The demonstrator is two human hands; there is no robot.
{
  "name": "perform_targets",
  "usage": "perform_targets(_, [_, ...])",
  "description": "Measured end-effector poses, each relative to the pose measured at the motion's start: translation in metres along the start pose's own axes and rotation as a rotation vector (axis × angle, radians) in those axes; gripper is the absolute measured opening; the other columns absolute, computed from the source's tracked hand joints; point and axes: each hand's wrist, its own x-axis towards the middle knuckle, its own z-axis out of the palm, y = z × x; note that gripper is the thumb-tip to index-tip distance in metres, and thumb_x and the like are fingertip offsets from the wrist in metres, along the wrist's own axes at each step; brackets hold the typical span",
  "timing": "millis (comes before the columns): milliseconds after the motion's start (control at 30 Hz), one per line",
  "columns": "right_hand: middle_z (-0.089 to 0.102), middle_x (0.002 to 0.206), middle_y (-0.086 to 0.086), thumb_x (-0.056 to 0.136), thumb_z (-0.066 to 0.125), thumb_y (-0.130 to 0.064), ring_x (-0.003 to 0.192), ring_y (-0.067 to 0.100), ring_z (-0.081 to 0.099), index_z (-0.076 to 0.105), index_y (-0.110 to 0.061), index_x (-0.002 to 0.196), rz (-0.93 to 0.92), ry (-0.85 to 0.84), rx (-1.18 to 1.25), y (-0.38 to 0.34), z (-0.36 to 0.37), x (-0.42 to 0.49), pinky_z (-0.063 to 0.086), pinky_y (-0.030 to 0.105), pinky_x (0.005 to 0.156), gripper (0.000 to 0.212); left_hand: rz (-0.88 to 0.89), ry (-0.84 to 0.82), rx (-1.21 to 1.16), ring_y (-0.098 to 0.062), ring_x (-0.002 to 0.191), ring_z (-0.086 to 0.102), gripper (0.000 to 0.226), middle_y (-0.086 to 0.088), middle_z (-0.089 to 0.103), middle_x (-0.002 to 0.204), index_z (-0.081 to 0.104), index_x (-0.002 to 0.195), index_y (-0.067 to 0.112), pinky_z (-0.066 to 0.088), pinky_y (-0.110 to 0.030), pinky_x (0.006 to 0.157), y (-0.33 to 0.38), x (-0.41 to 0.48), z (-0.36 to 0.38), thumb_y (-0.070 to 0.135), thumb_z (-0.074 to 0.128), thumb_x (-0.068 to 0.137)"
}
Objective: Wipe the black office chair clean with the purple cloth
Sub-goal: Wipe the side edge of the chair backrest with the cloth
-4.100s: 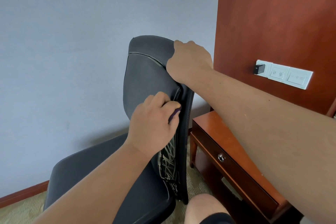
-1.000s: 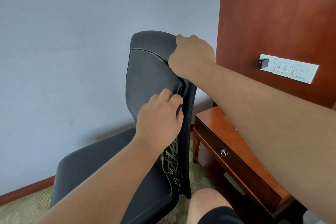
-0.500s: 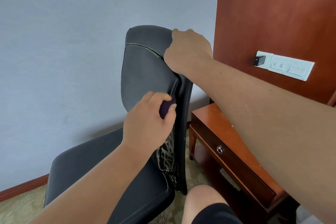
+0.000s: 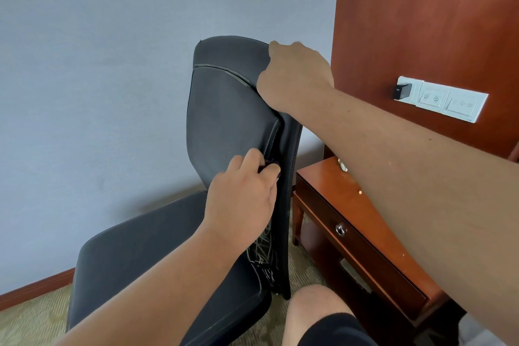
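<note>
Halfway up the right edge of the chair [image 4: 222,121] back: that's where the cloth [image 4: 266,168] is. Only a small dark purple bit shows, bunched between thumb and fingers.

Left hand [image 4: 244,199] pinches the cloth, fingers curled tight round it, knuckles toward the camera. It presses the cloth into the groove between the front pad and the rear shell. How much cloth is inside the fist I cannot tell.

Right hand [image 4: 292,76] grips the top right corner of the chair back, fingers hooked over the edge, tips hidden behind it. Its forearm crosses the frame from the lower right.

Chair is black, its back upright and seen side-on from its right. A seam runs across the upper part of the back. Seat [image 4: 146,250] extends to the lower left. Pale loose threads [image 4: 262,253] hang out of the groove just below the left hand.

Just right of the chair stands a red-brown wooden table [image 4: 359,202] with a metal drawer knob [image 4: 339,229] and a few small crumbs on top. Behind it is a wood panel [image 4: 421,22] carrying a white switch plate [image 4: 449,101], with a black plug [image 4: 398,90] at its left end.

A grey-blue wall [image 4: 98,78] is behind the chair, with a wooden skirting board [image 4: 36,286] at its foot and patterned carpet [image 4: 31,323] below. A bare knee [image 4: 317,303] and black shorts [image 4: 334,331] show at the bottom.
</note>
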Motion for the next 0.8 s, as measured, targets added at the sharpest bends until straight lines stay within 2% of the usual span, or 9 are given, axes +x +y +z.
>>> perform_targets(133, [0.043, 0.092, 0.004, 0.084, 0.041, -0.016, 0.078, 0.028, 0.045, 0.048, -0.015, 0.106, 0.000, -0.010, 0.020, -0.001, -0.001, -0.001, 0.027, 0.030, 0.050, 0.023, 0.046, -0.168, 0.120, -0.016, 0.067, 0.042, 0.010, 0.001, 0.045, 0.087, 0.065, 0.088, 0.022, 0.035, -0.028, 0.042, 0.004, -0.011, 0.001, 0.024, 0.070, 0.080])
perform_targets(200, [0.043, 0.092, 0.004, 0.083, 0.041, -0.015, 0.078, 0.028, 0.045, 0.049, -0.015, 0.108, 0.001, -0.011, 0.024, -0.002, -0.001, -0.001, 0.029, 0.030, 0.050, 0.025, 0.074, -0.221, 0.152, -0.015, 0.065, 0.035, 0.011, 0.000, 0.042, 0.086, 0.060, 0.082, 0.021, 0.027, -0.027, 0.043, 0.007, -0.015, 0.003, 0.021, 0.070, 0.077])
perform_targets(267, [0.043, 0.092, 0.004, 0.083, 0.041, -0.015, 0.078, 0.028, 0.046, 0.050, -0.014, 0.110, 0.003, -0.016, 0.023, -0.002, -0.001, -0.001, 0.032, 0.031, 0.053, 0.028, 0.066, -0.235, 0.144, -0.014, 0.066, 0.038, 0.006, 0.002, 0.042, 0.088, 0.061, 0.085, 0.022, 0.028, -0.027, 0.043, 0.009, -0.014, 0.005, 0.024, 0.065, 0.082])
perform_targets(367, [0.043, 0.093, 0.004, 0.083, 0.041, -0.016, 0.079, 0.028, 0.046, 0.051, -0.013, 0.112, 0.005, -0.016, 0.022, -0.003, -0.002, 0.000, 0.034, 0.033, 0.056, 0.031, -0.004, -0.170, 0.075, -0.013, 0.073, 0.049, 0.013, 0.006, 0.046, 0.094, 0.064, 0.099, 0.027, 0.039, -0.026, 0.046, 0.008, -0.008, -0.001, 0.033, 0.055, 0.092])
perform_targets(533, [0.042, 0.093, 0.004, 0.084, 0.041, -0.017, 0.079, 0.027, 0.044, 0.052, -0.014, 0.113, 0.004, -0.001, 0.021, -0.002, 0.000, 0.000, 0.032, 0.032, 0.055, 0.031, -0.098, 0.083, -0.022, -0.014, 0.072, 0.052, 0.015, 0.007, 0.051, 0.089, 0.067, 0.099, 0.028, 0.032, -0.022, 0.047, 0.001, 0.016, -0.024, 0.037, 0.057, 0.091])
perform_targets(600, [0.042, 0.094, 0.004, 0.085, 0.042, -0.018, 0.079, 0.027, 0.043, 0.051, -0.014, 0.111, -0.001, 0.002, 0.020, -0.002, 0.000, 0.001, 0.029, 0.030, 0.053, 0.029, -0.089, 0.088, -0.021, -0.014, 0.072, 0.052, 0.016, 0.005, 0.052, 0.089, 0.068, 0.100, 0.027, 0.034, -0.023, 0.046, 0.001, 0.020, -0.024, 0.035, 0.058, 0.090])
perform_targets(800, [0.043, 0.093, 0.004, 0.084, 0.042, -0.015, 0.078, 0.028, 0.044, 0.042, -0.018, 0.099, -0.004, -0.010, 0.025, 0.001, 0.001, 0.000, 0.024, 0.029, 0.049, 0.015, -0.042, -0.036, 0.008, -0.018, 0.073, 0.051, 0.013, 0.002, 0.049, 0.088, 0.069, 0.096, 0.023, 0.046, -0.031, 0.043, 0.005, 0.005, -0.005, 0.030, 0.060, 0.090])
